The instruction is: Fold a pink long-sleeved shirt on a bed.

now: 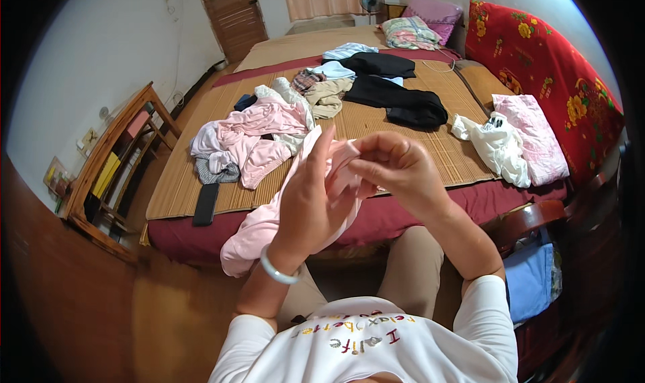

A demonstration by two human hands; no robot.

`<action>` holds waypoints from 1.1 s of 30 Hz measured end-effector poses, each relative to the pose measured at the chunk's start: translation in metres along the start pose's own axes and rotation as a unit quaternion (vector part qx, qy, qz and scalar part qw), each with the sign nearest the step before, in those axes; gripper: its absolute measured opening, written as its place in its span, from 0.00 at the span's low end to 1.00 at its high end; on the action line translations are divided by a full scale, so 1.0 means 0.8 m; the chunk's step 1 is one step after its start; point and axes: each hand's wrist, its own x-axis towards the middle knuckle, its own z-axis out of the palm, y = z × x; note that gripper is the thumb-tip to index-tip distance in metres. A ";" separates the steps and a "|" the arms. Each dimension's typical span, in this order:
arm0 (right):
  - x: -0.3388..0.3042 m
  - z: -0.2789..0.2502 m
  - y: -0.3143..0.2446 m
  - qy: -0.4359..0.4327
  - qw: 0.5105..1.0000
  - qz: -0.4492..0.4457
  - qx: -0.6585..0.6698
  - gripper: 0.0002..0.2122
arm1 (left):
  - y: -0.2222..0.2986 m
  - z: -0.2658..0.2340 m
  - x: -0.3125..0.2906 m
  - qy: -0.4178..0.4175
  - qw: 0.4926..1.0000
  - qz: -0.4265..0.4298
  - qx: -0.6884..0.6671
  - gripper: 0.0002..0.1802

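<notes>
Both hands, left hand (310, 201) and right hand (396, 168), grip pink garment (259, 232) over bed (403, 211) edge.

Home bedroom: bed (403, 124) with mat, pillows (430, 10), scattered clothes (262, 134).

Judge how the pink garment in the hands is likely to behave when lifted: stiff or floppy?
Probably floppy: the pink garment sags below the left hand and bunches under the right hand. Likely light, since the fingers alone pinch it up. It seems unlikely to slip, being soft cloth.
</notes>
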 end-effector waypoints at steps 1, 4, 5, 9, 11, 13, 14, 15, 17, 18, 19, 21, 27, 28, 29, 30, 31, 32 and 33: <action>-0.001 0.003 0.002 -0.005 1.000 0.001 0.000 0.11 | -0.001 0.005 -0.001 -0.005 0.992 -0.090 -0.088 0.32; 0.001 0.003 0.015 0.024 0.992 -0.122 -0.010 0.15 | -0.038 0.017 -0.019 0.026 0.965 -0.165 -0.202 0.22; 0.002 -0.005 0.029 0.019 0.992 -0.124 -0.007 0.15 | -0.053 0.018 -0.029 0.059 0.960 -0.153 -0.228 0.18; -0.006 -0.029 0.089 0.102 0.957 -0.228 -0.147 0.24 | -0.066 0.001 -0.042 0.099 0.890 -0.220 -0.387 0.10; -0.013 -0.014 0.108 0.074 0.974 -0.199 -0.084 0.32 | -0.065 -0.003 -0.042 0.111 0.884 -0.221 -0.397 0.09; -0.010 -0.001 0.122 0.058 0.979 -0.184 -0.072 0.38 | -0.067 -0.007 -0.043 0.126 0.859 -0.246 -0.431 0.09; -0.005 0.006 0.131 0.066 0.976 -0.199 -0.057 0.36 | -0.066 -0.011 -0.044 0.126 0.860 -0.246 -0.430 0.09; -0.002 0.013 0.135 0.074 0.973 -0.214 -0.042 0.34 | -0.066 -0.013 -0.044 0.126 0.862 -0.249 -0.424 0.09; -0.001 0.021 0.133 0.113 0.970 -0.214 0.017 0.25 | -0.067 -0.017 -0.047 0.126 0.864 -0.253 -0.418 0.09; 0.000 0.018 0.130 0.113 0.959 -0.240 -0.096 0.21 | -0.068 -0.020 -0.050 0.127 0.869 -0.249 -0.408 0.09; 0.002 0.016 0.127 0.111 0.935 -0.263 -0.208 0.17 | -0.069 -0.022 -0.051 0.128 0.874 -0.245 -0.399 0.09; 0.002 0.023 0.115 0.104 0.925 -0.284 -0.231 0.15 | -0.072 -0.029 -0.051 0.124 0.880 -0.236 -0.393 0.09; -0.002 0.030 0.101 0.095 0.916 -0.331 -0.208 0.13 | -0.072 -0.043 -0.051 0.115 0.904 -0.209 -0.355 0.11; -0.003 0.030 0.096 0.093 0.916 -0.342 -0.191 0.13 | -0.069 -0.045 -0.049 0.109 0.913 -0.205 -0.336 0.11; -0.003 0.030 0.093 0.092 0.915 -0.342 -0.192 0.13 | -0.065 -0.048 -0.046 0.110 0.913 -0.204 -0.336 0.11; -0.002 0.030 0.090 0.089 0.915 -0.346 -0.185 0.12 | -0.060 -0.053 -0.043 0.098 0.920 -0.190 -0.329 0.13; -0.001 0.031 0.086 0.086 0.916 -0.350 -0.178 0.11 | -0.055 -0.057 -0.040 0.086 0.926 -0.175 -0.322 0.15; -0.003 0.033 0.082 0.084 0.916 -0.351 -0.177 0.11 | -0.053 -0.062 -0.040 0.088 0.927 -0.175 -0.320 0.15; -0.004 0.034 0.078 0.076 0.923 -0.345 -0.153 0.10 | -0.051 -0.066 -0.039 0.073 0.922 -0.174 -0.337 0.17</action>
